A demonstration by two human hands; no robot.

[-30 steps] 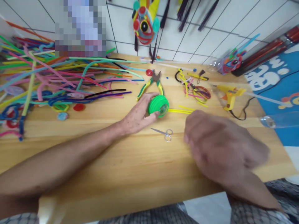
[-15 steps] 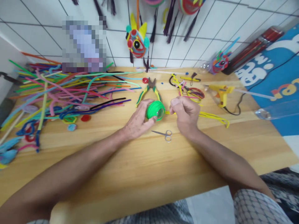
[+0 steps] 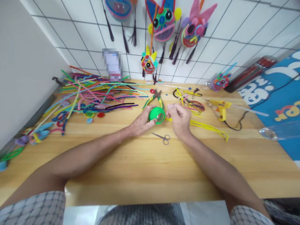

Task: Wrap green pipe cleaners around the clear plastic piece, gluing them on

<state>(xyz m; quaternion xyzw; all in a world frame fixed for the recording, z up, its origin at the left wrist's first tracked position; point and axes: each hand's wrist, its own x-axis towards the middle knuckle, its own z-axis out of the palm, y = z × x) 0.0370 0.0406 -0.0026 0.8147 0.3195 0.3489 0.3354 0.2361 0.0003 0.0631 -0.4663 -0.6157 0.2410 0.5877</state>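
Green ball (image 3: 156,112), ringed in bright coils with a clear, glossy patch on the side nearer the wearer, sits in the left-hand grip (image 3: 150,116) at the middle of a pale wooden desk (image 3: 140,175). That grip is curled around the ball's left side, thumb near the clear patch. Just to the right, apart from the ball, the right-hand grip (image 3: 175,114) is drawn in with fingers bent; whether it pinches anything cannot be told. Yellow stems (image 3: 207,125) run beneath the right hand along the desk. Small scissors (image 3: 166,137) lie on the near side, green-and-yellow pliers (image 3: 157,96) just beyond. A heap of multicolored fuzzy stems (image 3: 93,93) spreads at left; a yellow glue gun (image 3: 222,109) stands at right, near a blue printed panel (image 3: 269,104). Behind, bright mask-like ornaments (image 3: 164,23) with dark tassels hang against a white tiled wall (image 3: 79,37).
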